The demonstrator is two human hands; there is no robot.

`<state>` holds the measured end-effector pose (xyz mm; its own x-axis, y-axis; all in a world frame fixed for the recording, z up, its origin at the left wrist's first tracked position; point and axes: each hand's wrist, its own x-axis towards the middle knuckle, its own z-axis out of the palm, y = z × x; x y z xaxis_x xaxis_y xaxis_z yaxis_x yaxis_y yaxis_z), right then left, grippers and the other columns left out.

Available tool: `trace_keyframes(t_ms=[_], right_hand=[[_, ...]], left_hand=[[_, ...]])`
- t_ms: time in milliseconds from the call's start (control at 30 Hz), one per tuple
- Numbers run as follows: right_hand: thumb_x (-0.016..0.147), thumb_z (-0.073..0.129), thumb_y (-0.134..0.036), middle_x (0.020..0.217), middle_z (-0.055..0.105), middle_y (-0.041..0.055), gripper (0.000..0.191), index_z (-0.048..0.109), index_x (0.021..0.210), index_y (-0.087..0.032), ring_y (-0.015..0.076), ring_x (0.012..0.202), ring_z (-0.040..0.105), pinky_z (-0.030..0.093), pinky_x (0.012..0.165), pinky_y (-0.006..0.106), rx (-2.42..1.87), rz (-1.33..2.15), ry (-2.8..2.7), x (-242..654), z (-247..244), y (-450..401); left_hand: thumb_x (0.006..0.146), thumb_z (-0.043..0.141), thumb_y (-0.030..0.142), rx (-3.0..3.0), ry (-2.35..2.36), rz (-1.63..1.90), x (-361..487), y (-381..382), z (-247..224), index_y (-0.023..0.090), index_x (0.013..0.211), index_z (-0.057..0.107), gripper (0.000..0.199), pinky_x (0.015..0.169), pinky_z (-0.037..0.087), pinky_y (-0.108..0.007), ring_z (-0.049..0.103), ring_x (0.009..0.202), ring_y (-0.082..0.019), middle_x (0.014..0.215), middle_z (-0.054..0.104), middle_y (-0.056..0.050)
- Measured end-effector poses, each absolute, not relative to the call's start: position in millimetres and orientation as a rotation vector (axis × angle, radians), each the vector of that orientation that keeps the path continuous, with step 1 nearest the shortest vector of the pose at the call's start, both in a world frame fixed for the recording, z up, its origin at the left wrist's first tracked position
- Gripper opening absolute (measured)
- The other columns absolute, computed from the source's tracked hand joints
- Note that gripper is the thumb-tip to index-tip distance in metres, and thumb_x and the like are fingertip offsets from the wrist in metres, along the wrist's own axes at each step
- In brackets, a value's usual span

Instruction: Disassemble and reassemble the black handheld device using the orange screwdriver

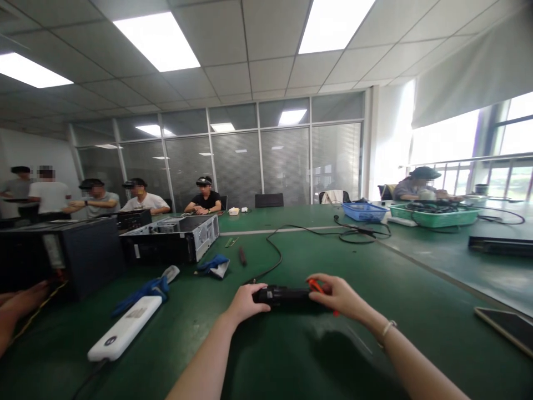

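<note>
A black cylindrical device (287,295) was held lengthwise between the two hands over the desk (187,316); whether it touched the surface could not be told. Its left end was gripped by the left hand (245,304), with the fingers closed over the top and the thumb set along the near side. At its right end, an orange-red piece (315,285) was pinched narrowly by the right hand (338,295); whether that piece was joined to the device could not be made out. A bracelet (388,329) was worn on the right wrist. Beyond the hands, a black cable (280,254), a reddish-brown stick (242,255) and a crumpled glove (213,264) were seen. To the left of the left hand, a white power strip (125,328) was placed near a blue glove (144,292). Well to the right of the right hand, a phone-like slab (508,329) was laid flat.
</note>
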<state>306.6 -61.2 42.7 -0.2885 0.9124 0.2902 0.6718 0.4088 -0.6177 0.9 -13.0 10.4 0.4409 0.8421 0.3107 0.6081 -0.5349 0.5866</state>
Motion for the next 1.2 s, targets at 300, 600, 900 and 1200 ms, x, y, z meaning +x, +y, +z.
trace_keyframes(t_ms=[300, 600, 900, 1200], right_hand=[[0.073, 0.064, -0.06, 0.067, 0.061, -0.0007, 0.055, 0.068, 0.111, -0.021, 0.0114, 0.056, 0.051, 0.036, 0.051, 0.022, -1.242, 0.617, -2.349, 262, 26, -74], [0.08, 0.063, -0.047, 0.113, 0.061, 0.0075, 0.056, 0.051, 0.132, -0.03, 0.0246, 0.104, 0.055, 0.038, 0.095, 0.038, -1.354, 0.009, -2.313, 299, 17, -44], [0.085, 0.057, -0.048, 0.104, 0.065, 0.0029, 0.047, 0.051, 0.131, -0.037, 0.0205, 0.097, 0.06, 0.039, 0.086, 0.029, -1.619, -0.123, -2.266, 314, 7, -22], [0.088, 0.051, -0.043, 0.1, 0.066, 0.0084, 0.042, 0.054, 0.128, -0.03, 0.0255, 0.097, 0.062, 0.041, 0.079, 0.033, -2.132, -0.292, -1.794, 403, -14, -3]], left_hand=[[0.068, 0.074, 0.044, 2.59, 1.32, 0.741, 2, -19, 9, 0.023, 0.133, 0.052, 0.072, 0.106, 0.038, -0.038, 0.054, 0.12, -0.028, 0.13, 0.059, -0.008], [0.07, 0.075, 0.041, 2.627, 1.255, 0.817, 5, -20, 10, 0.024, 0.131, 0.053, 0.067, 0.108, 0.037, -0.044, 0.051, 0.123, -0.028, 0.131, 0.058, -0.008], [0.083, 0.063, 0.044, 2.785, 0.955, 1.196, 26, -43, 47, 0.02, 0.122, 0.059, 0.046, 0.105, 0.04, -0.046, 0.052, 0.118, -0.028, 0.123, 0.06, -0.012], [0.06, 0.081, 0.048, 2.761, 0.311, 0.227, 94, -104, 52, 0.022, 0.1, 0.071, 0.049, 0.074, 0.051, -0.025, 0.065, 0.082, -0.02, 0.096, 0.068, -0.005]])
